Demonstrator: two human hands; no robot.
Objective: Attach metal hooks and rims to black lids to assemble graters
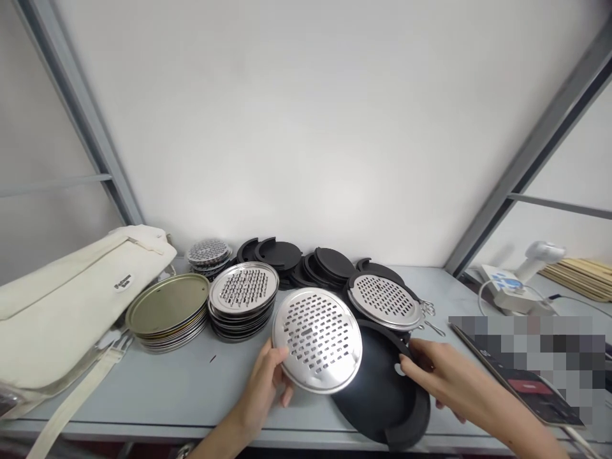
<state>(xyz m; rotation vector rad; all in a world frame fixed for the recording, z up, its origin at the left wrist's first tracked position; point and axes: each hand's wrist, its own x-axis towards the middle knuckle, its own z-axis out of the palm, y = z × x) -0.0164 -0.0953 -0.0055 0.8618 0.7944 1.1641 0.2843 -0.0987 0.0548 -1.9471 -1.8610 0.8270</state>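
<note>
My left hand (272, 376) is closed on the lower left edge of a round metal grater plate (317, 339), its slotted face tilted toward me. In my right hand (433, 370) is a black round holder (377, 382) with a raised partial rim, gripped at its upper right edge. The grater plate overlaps the holder's left side in view; whether they touch I cannot tell. Behind my hands, another grater plate (385, 299) lies on a pile of discs. Left of that stands a stack topped by a rough-toothed grater plate (245, 287).
Olive-green round plates (168, 303) are stacked at left, beside a cream bag (81, 306) with a strap. Several black holders (282, 254) and small grater discs (208, 252) lie along the wall. At right are a tablet (516, 376), metal rings (427, 308) and a white device (509, 287).
</note>
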